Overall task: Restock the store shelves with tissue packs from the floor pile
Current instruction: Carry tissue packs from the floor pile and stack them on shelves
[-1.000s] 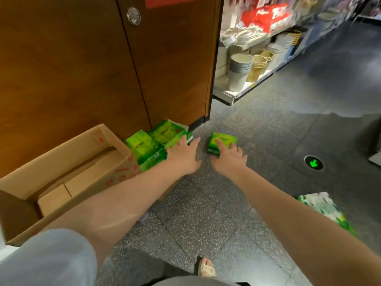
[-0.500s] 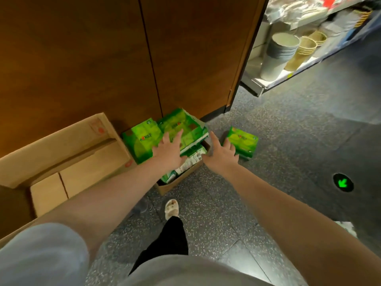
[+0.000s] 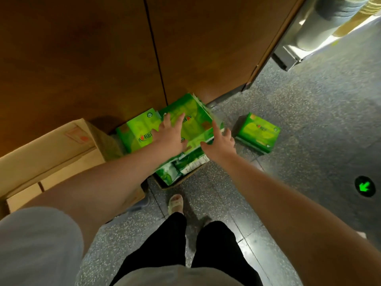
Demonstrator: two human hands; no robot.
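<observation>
A pile of green tissue packs lies on the floor against a brown wooden cabinet. The top pack (image 3: 192, 118) is tilted. My left hand (image 3: 168, 134) rests flat on it with fingers spread. My right hand (image 3: 220, 141) touches its right edge, fingers apart. A second green pack (image 3: 138, 131) sits to the left, partly under my left hand. More packs (image 3: 181, 166) fill a small cardboard box below. A single green pack (image 3: 257, 133) lies alone on the floor to the right.
A large open cardboard box (image 3: 51, 153) stands at the left. The wooden cabinet (image 3: 103, 48) fills the upper view. A shelf with stacked cups (image 3: 321, 27) is at the upper right. A green arrow light (image 3: 364, 186) glows in the speckled floor. My foot (image 3: 175, 203) is below the pile.
The view has tipped down and closer to the pile. Both hands have moved onto the top tilted pack; the right hand left the lone pack on the floor.
</observation>
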